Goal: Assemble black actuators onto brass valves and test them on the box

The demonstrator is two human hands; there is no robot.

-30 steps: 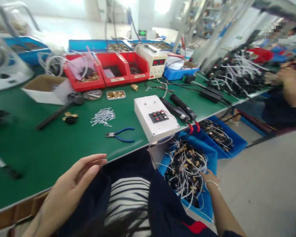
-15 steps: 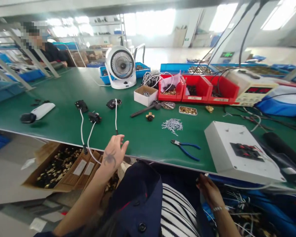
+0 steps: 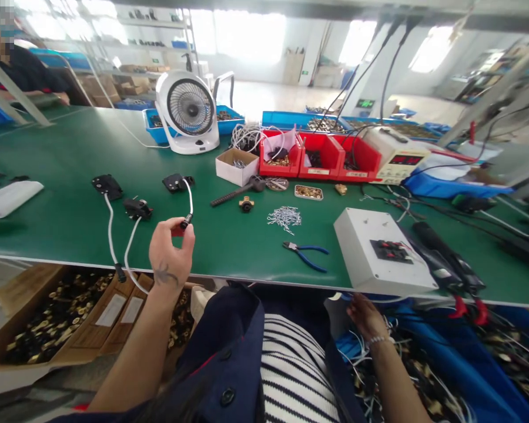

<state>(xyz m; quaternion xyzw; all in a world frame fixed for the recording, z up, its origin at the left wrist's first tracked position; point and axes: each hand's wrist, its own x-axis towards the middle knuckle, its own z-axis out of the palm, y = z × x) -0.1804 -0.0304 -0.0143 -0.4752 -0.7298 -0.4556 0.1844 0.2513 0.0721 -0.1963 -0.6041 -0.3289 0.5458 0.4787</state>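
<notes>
We see the left hand [image 3: 171, 249] above the green tabletop [image 3: 229, 247], left of the middle of its near edge, with thumb and forefinger closed in a pinch on a small black connector [image 3: 186, 222]. The connector's short long axis slants: the cable end faces the far edge and a little right, while the other end, partly hidden by the fingers, faces the near edge and left. From it a white cable [image 3: 191, 200] runs toward the far edge, then bends left into a black unit [image 3: 173, 183] lying on the tabletop. The right hand [image 3: 368, 317] is below the near edge, beside a blue bin [image 3: 462, 358], its fingers bent; we cannot tell whether it grips anything. Blue-handled pliers [image 3: 312, 248] lie near the middle of the near edge, jaws toward the left and the far edge. For writing, we find pale labels on the fronts of the red bins [image 3: 318, 167] toward the far edge, and on the cardboard cartons [image 3: 92, 335] under the left part of the near edge, all too small to read. The power supply [image 3: 397, 155] has a red lit display whose digits we cannot make out.
</notes>
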